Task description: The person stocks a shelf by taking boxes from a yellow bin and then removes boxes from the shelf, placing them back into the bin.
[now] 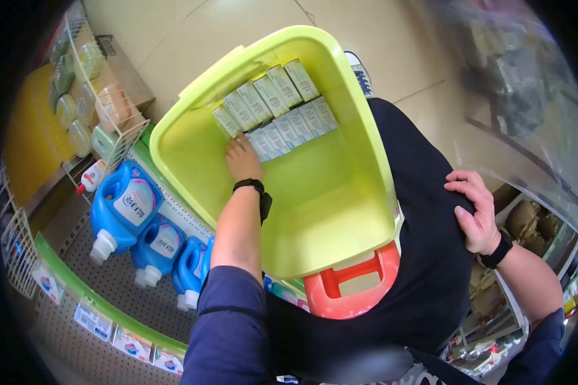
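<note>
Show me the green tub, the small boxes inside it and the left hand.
Green tub (pixel 321 212): head view, on its bare inside.
Small boxes (pixel 291 129): head view, on one box in the lower row.
Left hand (pixel 245 160): head view, on the back of it.

Blue bottles (pixel 127 204) on perforated shelf (pixel 109 282); 1 white bottle (pixel 94 173), red cap (pixel 80 189); tiled floor (pixel 173 32).

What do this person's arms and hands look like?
The left hand is gloveless, with a black wristband carrying a chunky black block. The right hand, also gloveless, has a black band at its wrist. Navy sleeves end near the elbows.
</note>
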`<act>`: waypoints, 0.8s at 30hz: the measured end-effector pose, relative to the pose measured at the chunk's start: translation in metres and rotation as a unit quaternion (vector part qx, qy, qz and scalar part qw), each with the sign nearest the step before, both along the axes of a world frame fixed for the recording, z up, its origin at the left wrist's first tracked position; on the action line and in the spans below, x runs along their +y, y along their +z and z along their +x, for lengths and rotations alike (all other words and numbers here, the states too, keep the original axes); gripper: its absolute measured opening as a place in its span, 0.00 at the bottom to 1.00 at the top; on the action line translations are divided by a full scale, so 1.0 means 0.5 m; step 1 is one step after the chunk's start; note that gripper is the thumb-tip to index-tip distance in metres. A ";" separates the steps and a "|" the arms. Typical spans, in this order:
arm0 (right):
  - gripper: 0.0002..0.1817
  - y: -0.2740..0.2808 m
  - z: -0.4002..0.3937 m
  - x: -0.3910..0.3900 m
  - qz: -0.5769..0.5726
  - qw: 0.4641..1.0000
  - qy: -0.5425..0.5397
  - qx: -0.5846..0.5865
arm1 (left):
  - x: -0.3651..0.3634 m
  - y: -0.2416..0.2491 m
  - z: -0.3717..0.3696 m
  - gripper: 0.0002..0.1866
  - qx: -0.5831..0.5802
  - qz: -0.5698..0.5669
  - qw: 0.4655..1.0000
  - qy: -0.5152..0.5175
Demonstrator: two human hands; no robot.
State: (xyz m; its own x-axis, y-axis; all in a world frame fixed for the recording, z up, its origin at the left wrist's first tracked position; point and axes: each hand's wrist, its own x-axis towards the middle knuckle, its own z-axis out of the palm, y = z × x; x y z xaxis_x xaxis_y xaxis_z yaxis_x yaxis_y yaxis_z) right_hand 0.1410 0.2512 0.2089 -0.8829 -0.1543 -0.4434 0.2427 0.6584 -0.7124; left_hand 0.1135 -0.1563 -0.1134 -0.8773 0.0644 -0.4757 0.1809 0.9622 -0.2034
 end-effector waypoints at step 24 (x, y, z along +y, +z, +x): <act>0.19 0.008 0.012 -0.007 0.009 1.000 0.005 0.016 | -0.014 0.080 0.037 0.40 -0.011 0.092 0.996 0.012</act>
State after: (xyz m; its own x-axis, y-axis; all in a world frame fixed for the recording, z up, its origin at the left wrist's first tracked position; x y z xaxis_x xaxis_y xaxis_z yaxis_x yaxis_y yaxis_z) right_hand 0.1471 0.2477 0.2128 -0.8948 -0.1561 -0.4182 0.2137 0.6729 -0.7082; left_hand 0.1319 -0.1632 -0.0736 -0.8690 0.1310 -0.4772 0.1597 0.9870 -0.0198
